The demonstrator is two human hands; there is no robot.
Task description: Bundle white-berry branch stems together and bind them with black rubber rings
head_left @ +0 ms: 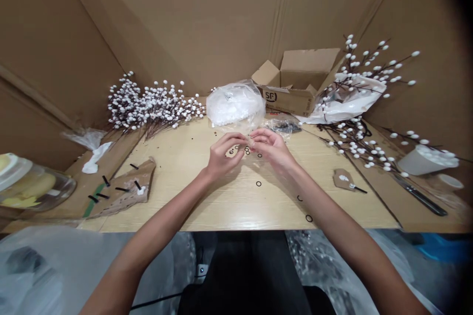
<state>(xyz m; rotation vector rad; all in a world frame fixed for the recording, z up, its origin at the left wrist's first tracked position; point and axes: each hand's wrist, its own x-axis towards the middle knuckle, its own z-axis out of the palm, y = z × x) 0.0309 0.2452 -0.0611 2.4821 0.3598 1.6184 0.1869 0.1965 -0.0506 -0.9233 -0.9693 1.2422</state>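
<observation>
My left hand (224, 153) and my right hand (272, 150) meet over the middle of the wooden table (221, 202), fingertips nearly touching. Both have their fingers closed in a pinch around something small and pale, too small to make out. Several thin black rings lie on the table just below the fingertips, among them one ring (259, 155) beside my right hand. Closer to the front edge are a loose ring (258, 184) and another (309, 218) near my right forearm. Behind the hands sits a clear plastic bag (235, 104) of white pieces.
White-berry stems (155, 103) lie at the back left, with more berry branches (364, 145) at right. An open cardboard box (291, 101) stands behind. Cardboard with black sticks (125, 189) and a plastic jar (35, 184) are left; a cup (424, 160) and a knife (421, 196) right.
</observation>
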